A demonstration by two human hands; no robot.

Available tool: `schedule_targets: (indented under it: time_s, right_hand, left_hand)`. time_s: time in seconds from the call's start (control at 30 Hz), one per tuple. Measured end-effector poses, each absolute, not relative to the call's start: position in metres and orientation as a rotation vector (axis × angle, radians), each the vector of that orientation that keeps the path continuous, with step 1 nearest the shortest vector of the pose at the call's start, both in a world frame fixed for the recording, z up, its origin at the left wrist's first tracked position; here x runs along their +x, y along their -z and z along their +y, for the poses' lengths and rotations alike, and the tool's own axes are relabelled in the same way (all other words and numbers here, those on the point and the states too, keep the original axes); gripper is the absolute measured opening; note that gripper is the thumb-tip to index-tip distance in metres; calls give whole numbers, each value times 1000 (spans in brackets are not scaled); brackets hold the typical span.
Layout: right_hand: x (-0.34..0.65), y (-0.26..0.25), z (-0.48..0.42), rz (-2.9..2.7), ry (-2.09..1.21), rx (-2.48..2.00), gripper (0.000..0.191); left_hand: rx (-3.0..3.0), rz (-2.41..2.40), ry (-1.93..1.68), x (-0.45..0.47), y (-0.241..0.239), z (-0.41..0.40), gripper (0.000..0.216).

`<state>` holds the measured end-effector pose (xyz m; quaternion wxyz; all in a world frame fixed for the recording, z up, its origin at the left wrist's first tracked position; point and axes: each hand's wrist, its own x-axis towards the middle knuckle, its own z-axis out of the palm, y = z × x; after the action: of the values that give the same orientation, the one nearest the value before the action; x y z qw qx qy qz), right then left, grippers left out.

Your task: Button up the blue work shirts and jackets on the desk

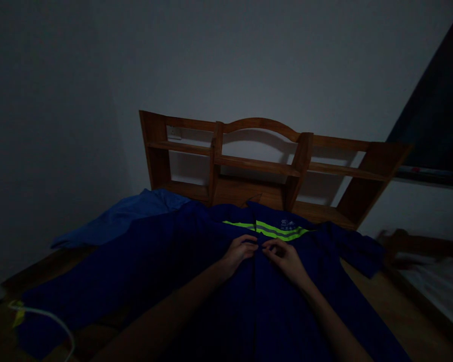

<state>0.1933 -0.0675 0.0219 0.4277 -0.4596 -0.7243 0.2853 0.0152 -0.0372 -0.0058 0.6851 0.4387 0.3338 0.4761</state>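
A dark blue work jacket (pixel 207 271) with a yellow-green and grey reflective stripe (pixel 279 231) across its chest lies spread out in front of me, sleeves to both sides. My left hand (pixel 240 252) is closed on the front edge of the jacket, just below the stripe. Close beside it, my right hand (pixel 282 255) pinches the other side of the same front opening with thumb and fingers. The small part between my fingertips is too dark to make out. White print shows above the stripe on the right chest.
A wooden shelf unit (pixel 260 163) stands at the back against the wall. Lighter blue cloth (pixel 136 211) lies at the left. A white cord (pixel 49 313) curves at the lower left. Another piece of wooden furniture (pixel 430 246) is at the right.
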Motion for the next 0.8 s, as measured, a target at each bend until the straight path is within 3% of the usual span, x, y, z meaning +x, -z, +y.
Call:
schedule_targets:
  time_s: [0.8]
  right_hand:
    - [194,-18,-66,-1785,-741,-1172,27]
  left_hand:
    - [1009,805,-1057,16,-5,-44,34]
